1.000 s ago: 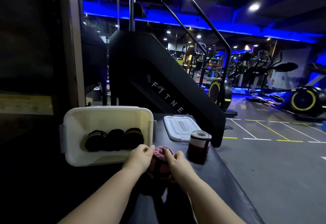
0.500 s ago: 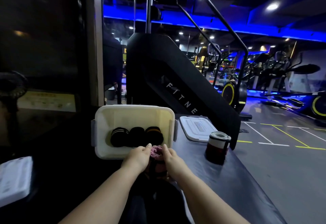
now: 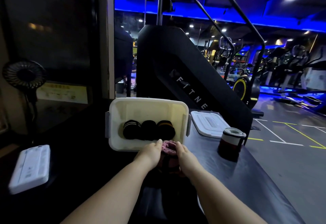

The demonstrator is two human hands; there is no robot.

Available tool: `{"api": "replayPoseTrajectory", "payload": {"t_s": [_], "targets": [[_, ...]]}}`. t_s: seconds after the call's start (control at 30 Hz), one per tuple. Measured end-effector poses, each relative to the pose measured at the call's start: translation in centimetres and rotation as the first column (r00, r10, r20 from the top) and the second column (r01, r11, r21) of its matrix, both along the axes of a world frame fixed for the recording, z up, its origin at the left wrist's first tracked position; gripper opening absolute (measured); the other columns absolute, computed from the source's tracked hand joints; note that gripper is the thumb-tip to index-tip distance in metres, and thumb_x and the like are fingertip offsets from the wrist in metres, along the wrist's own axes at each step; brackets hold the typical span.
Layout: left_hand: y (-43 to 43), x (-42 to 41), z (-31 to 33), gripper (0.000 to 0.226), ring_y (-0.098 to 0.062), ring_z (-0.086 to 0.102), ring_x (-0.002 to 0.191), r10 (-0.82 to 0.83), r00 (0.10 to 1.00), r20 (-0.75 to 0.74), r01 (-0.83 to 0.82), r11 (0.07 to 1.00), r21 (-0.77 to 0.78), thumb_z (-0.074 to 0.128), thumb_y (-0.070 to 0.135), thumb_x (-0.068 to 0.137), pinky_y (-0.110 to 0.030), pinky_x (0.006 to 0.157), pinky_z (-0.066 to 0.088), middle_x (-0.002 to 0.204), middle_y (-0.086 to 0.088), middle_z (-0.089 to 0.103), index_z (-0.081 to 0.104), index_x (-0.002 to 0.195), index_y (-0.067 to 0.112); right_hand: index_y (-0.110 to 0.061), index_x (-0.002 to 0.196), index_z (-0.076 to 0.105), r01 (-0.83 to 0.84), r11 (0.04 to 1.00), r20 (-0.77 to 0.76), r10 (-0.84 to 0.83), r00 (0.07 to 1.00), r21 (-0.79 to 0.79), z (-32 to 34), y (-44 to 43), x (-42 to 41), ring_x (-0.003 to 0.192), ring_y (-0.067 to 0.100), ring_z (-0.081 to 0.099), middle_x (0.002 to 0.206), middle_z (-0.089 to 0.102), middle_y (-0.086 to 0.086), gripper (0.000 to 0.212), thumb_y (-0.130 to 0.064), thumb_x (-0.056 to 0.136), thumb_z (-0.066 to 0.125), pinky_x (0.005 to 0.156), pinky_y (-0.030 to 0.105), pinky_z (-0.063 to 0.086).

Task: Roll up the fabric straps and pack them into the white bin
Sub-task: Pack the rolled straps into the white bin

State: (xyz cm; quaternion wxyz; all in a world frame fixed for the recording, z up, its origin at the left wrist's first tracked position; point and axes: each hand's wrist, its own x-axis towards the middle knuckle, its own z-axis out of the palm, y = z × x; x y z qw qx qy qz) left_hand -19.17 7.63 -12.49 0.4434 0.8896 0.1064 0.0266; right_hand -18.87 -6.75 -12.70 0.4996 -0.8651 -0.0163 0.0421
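Only the arms of the person show: the left forearm (image 3: pixel 112 192) and the right forearm (image 3: pixel 220 193) are bare along all their visible length, smooth and rounded, each narrowing toward the wrist. The left hand (image 3: pixel 150 152) and the right hand (image 3: pixel 183 153) are bare too, with short, plump fingers (image 3: pixel 178 146); one fingertip of the left hand shows a short, trimmed nail.

White letters reading "FITNE" run down the slanted side panel of the black stair-climber machine (image 3: pixel 176 68), while the print on the yellow sign (image 3: pixel 61 91) at left is too blurred to read.
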Motion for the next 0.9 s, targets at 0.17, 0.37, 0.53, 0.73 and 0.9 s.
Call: {"api": "replayPoseTrajectory", "payload": {"t_s": [0.17, 0.37, 0.53, 0.73, 0.9], "targets": [[-0.1, -0.9, 0.3, 0.073, -0.032, 0.048, 0.129, 0.016, 0.997, -0.081, -0.012, 0.998, 0.061, 0.021, 0.06, 0.099, -0.037, 0.109, 0.036, 0.139, -0.02, 0.053, 0.06, 0.13, 0.008, -0.03, 0.132, 0.051, 0.028, 0.995, -0.061, -0.022, 0.998, 0.093, -0.3, 0.2, -0.6, 0.116, 0.027, 0.058, 0.129, 0.059, 0.007, 0.061, -0.067, 0.089, 0.029, 0.101, 0.046, 0.046], [-0.2, -2.8, 1.5, 0.081, -0.031, 0.049, 0.128, 0.028, 0.992, -0.123, -0.01, 0.99, 0.141, 0.015, 0.066, 0.096, -0.034, 0.105, 0.038, 0.137, -0.018, 0.054, 0.061, 0.129, 0.009, -0.028, 0.087, 0.054, 0.055, 0.99, -0.01, -0.054, 0.998, 0.127, 0.0, -0.1, -0.9, 0.089, 0.025, 0.063, 0.099, 0.064, 0.008, 0.033, -0.055, 0.096, 0.039, 0.083, 0.039, 0.053], [0.6, -2.7, 2.2, 0.076, -0.031, 0.05, 0.126, 0.022, 0.998, -0.054, -0.019, 0.998, 0.056, 0.017, 0.063, 0.098, -0.033, 0.103, 0.037, 0.133, -0.015, 0.058, 0.062, 0.127, 0.008, -0.04, 0.087, 0.06, -0.01, 0.987, 0.091, -0.005, 0.996, 0.158, 0.2, 0.6, -0.6, 0.075, 0.022, 0.061, 0.088, 0.065, 0.005, 0.029, -0.062, 0.083, 0.041, 0.07, 0.042, 0.051], [2.2, -1.8, 3.0, 0.048, -0.027, 0.056, 0.117, 0.049, 0.98, 0.192, -0.036, 0.997, -0.073, 0.035, 0.05, 0.101, -0.03, 0.095, 0.042, 0.118, -0.007, 0.066, 0.067, 0.114, 0.016, -0.034, 0.097, 0.065, -0.103, 0.955, 0.268, 0.026, 0.963, 0.277, 2.4, 1.6, -0.1, 0.091, 0.012, 0.067, 0.097, 0.071, -0.002, 0.014, -0.028, 0.096, 0.052, 0.08, 0.033, 0.055], [3.3, -0.8, 3.5, 0.049, -0.028, 0.047, 0.129, 0.114, 0.964, 0.241, -0.048, 0.964, -0.263, 0.046, 0.038, 0.1, -0.032, 0.104, 0.038, 0.14, -0.012, 0.05, 0.039, 0.142, 0.015, -0.03, 0.103, 0.068, -0.172, 0.946, 0.384, 0.055, 0.922, 0.276, 3.7, 3.2, 0.6, 0.089, 0.002, 0.066, 0.097, 0.072, -0.007, 0.021, -0.014, 0.093, 0.057, 0.076, 0.015, 0.049]]}}
